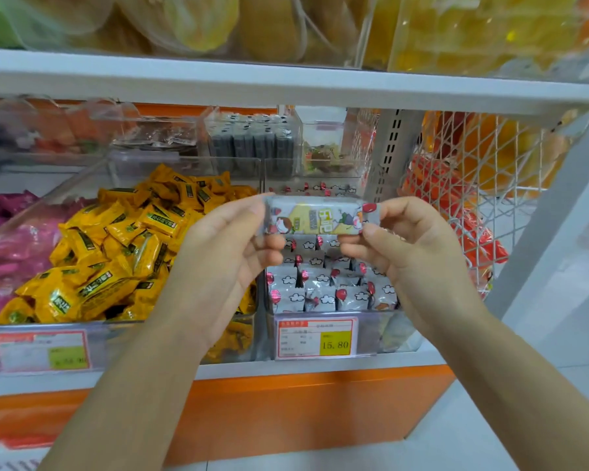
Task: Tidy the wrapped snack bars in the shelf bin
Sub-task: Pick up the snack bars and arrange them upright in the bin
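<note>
Left grip and right grip are each clamped on one end of a single grey wrapped snack bar printed with red balloons and a yellow panel. Thumb and fingers pinch the wrapper ends. The bar is level, printed face towards the camera.

Position: the held bar spans the gap between the two grips. It is in the air above the clear plastic shelf bin, over the bin's rear half and apart from its contents.

Bin contents: matching grey balloon-print bars packed in close rows. They appear to stand on edge, though the grips hide the middle rows.

Step in hand, my reading: orient this bar and seat it in line with the rows.

- Keep the pinch on the sealed ends so the middle is not crushed.
- Turn the bar to match its neighbours before lowering it.
- Bring it straight down into a free slot so it does not drag across the rows and tip them.

On the bin's front wall is a red-bordered price label. Left of the bin is a heap of yellow wrapped packets. Right of the bin is a white wire basket.
</note>
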Tool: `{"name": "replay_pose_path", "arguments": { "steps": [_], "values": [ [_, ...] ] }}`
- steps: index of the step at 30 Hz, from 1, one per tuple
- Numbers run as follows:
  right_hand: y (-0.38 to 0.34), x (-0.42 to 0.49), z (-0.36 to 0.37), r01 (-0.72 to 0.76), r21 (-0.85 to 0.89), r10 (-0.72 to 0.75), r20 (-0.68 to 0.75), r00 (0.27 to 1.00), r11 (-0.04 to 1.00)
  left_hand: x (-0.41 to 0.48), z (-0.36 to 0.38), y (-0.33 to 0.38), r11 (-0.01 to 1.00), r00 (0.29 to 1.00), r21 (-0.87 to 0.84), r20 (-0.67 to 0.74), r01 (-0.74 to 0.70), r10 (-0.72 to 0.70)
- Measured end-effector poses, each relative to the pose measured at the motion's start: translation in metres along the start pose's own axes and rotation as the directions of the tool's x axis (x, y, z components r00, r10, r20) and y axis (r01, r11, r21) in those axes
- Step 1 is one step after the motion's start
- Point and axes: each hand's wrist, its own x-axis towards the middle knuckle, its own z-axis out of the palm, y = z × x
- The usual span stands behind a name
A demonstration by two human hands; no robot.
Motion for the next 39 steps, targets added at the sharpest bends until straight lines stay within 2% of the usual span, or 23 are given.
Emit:
{"name": "replay_pose_path", "arguments": {
  "steps": [2,5,9,15,21,26,30,34,36,39],
  "values": [
    [-0.001,-0.001,0.001,0.028,-0.053,-0.029,-0.005,1.000,0.998,-0.001,0.000,-0.001,0.987,0.998,0.144,0.011,-0.070,0.069],
    [-0.005,-0.004,0.004,-0.044,0.060,0.041,0.051,0.998,0.997,-0.003,-0.001,0.000,0.946,0.987,0.281,0.045,-0.159,0.153],
    [-0.005,-0.003,0.004,0.019,-0.077,-0.018,0.011,1.000,0.997,-0.007,0.003,0.001,0.847,0.969,0.471,0.124,-0.245,0.212],
    [-0.008,-0.005,0.006,0.076,-0.180,-0.074,0.019,0.997,0.981,-0.010,0.004,0.001,0.749,0.957,0.602,0.106,-0.277,0.269],
    [-0.008,-0.005,0.008,0.084,-0.212,-0.103,-0.083,0.991,0.974,-0.014,0.010,0.001,0.715,0.947,0.623,0.165,-0.317,0.277],
    [-0.009,-0.008,0.010,0.157,-0.240,-0.168,-0.024,0.986,0.958,-0.014,0.011,0.000,0.729,0.942,0.600,0.155,-0.329,0.298],
    [-0.009,-0.008,0.009,0.163,-0.226,-0.163,0.018,0.986,0.960,-0.010,0.007,0.002,0.797,0.960,0.538,0.113,-0.276,0.256],
    [-0.009,-0.007,0.009,0.150,-0.217,-0.156,-0.007,0.988,0.965,-0.009,0.006,0.001,0.801,0.965,0.541,0.101,-0.256,0.241],
    [-0.008,-0.006,0.009,0.123,-0.173,-0.133,-0.048,0.990,0.977,-0.012,0.006,0.001,0.738,0.951,0.604,0.142,-0.303,0.274],
    [-0.005,-0.003,0.007,0.037,-0.058,-0.041,-0.071,0.997,0.998,-0.015,0.009,-0.002,0.534,0.926,0.761,0.253,-0.370,0.281]
  ]
}}
